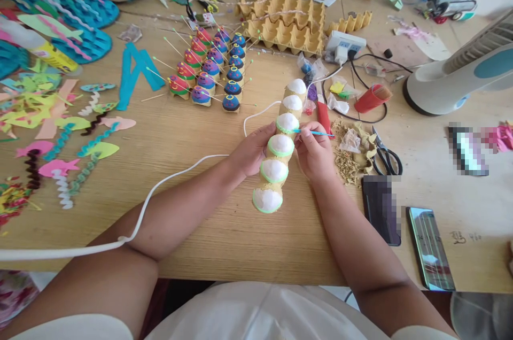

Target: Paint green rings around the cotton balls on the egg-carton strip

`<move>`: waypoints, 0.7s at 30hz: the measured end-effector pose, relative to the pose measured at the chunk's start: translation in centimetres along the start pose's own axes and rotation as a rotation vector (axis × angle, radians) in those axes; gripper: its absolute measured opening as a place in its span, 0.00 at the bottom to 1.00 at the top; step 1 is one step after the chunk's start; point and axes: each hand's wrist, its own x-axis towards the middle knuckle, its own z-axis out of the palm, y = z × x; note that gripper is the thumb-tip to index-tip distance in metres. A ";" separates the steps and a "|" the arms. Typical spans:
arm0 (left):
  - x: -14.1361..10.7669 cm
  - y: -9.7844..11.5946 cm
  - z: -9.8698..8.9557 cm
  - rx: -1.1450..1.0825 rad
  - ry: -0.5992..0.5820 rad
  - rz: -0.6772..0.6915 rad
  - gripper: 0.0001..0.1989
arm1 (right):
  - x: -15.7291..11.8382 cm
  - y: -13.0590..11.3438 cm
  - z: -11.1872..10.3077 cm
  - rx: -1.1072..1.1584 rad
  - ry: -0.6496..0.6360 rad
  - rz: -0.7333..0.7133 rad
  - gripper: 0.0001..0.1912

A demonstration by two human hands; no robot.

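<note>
My left hand [256,148] grips the side of an egg carton strip [273,170], a row of several bumps painted white on top. Green edging shows around the nearer bumps, while the two farthest have none that I can see. Between the thumb and fingers of my right hand [315,148] is a thin blue stick [320,133], whose tip meets the edge of the third bump from the far end. What sits on that tip is too small to make out. Beyond the strip stand painted carton caterpillars [206,82] in red, purple and blue, with pins stuck in them.
Paper fish with pipe cleaners [60,169] lie to the left. At right are scissors [387,154], wood-coloured shavings [347,166], phones [430,249] and a fan [452,78]. Egg trays [286,22] and a power strip [345,43] stand behind. A white cable [160,182] crosses my left arm.
</note>
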 end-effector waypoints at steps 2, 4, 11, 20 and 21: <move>0.0 0.0 0.0 0.012 0.011 0.000 0.20 | 0.0 0.0 0.0 0.010 -0.002 0.006 0.23; 0.0 0.0 0.0 0.022 0.005 0.000 0.19 | 0.0 -0.1 0.1 0.028 -0.013 0.006 0.22; 0.5 -0.3 -0.6 0.045 -0.034 0.015 0.16 | 0.0 -0.1 0.1 0.064 0.000 0.011 0.23; 0.2 -0.1 0.0 0.039 -0.025 -0.008 0.16 | 0.1 -0.2 0.1 0.055 0.001 -0.001 0.24; 0.1 -0.1 0.1 0.035 -0.020 -0.016 0.17 | 0.1 -0.2 0.0 0.055 0.003 -0.004 0.24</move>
